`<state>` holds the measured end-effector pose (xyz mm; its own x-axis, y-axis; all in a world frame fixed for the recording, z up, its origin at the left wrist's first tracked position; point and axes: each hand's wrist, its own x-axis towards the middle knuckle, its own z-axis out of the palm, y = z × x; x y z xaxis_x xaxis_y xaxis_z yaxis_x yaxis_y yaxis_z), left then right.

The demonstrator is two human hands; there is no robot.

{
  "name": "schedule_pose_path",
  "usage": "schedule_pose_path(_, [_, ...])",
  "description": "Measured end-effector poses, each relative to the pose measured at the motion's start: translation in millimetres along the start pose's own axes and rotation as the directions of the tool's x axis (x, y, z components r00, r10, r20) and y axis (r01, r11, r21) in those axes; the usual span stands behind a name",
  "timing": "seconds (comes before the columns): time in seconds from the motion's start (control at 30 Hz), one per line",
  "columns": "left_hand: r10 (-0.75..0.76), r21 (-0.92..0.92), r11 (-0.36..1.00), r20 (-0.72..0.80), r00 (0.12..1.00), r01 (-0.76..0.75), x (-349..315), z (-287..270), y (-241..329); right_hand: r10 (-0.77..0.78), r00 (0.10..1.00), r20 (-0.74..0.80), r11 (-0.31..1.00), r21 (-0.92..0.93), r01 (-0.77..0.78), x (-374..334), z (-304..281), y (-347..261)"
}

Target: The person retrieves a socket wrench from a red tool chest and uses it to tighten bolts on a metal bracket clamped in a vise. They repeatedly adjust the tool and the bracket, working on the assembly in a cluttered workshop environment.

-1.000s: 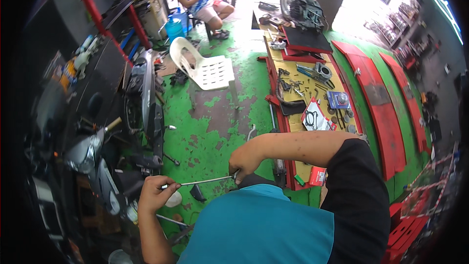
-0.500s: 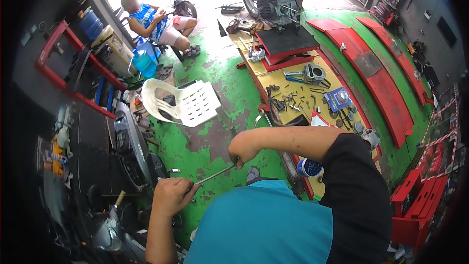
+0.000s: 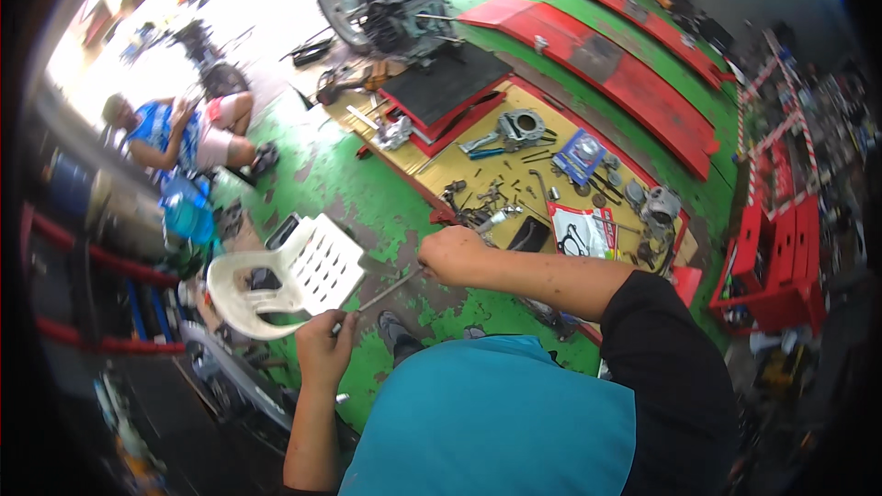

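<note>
A thin grey metal rod (image 3: 387,291) stretches at a slant between my two hands, in front of my teal shirt. My left hand (image 3: 323,349) is closed around its lower left end. The upper right end sits in the closed fingers of my right hand (image 3: 457,257), close to the workbench's near edge. What lies inside each fist is hidden. Just beyond the rod stands a white plastic chair (image 3: 331,262), below it on the floor are my feet.
To the right, a yellow-topped workbench (image 3: 478,182) carries an engine cylinder (image 3: 522,129), a blue parts package (image 3: 579,156) and a gasket pack (image 3: 583,232). An engine (image 3: 400,18) rests on a red lift. A person (image 3: 184,133) sits at far left. Red ramps (image 3: 588,50) lie beyond.
My view has swung right, so the bench, chair and seated person appear farther left. Both hands keep hold of the rod, which has moved toward the chair and bench edge.
</note>
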<state>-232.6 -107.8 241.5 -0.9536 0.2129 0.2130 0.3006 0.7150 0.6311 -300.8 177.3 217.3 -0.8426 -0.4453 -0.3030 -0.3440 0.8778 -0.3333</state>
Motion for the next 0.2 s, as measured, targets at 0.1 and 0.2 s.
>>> schedule_pose_path(0.1, [-0.103,-0.184,0.978,-0.001,0.995,0.101,52.5,9.8,-30.5,0.32,0.856,-0.406,0.919,0.352,-0.177,21.2,1.8,-5.2])
schedule_pose_path(0.2, [-0.152,-0.359,0.918,0.069,0.986,0.166,103.7,14.5,-51.5,0.493,0.608,-0.623,0.818,0.571,-0.078,45.0,-2.7,-14.0])
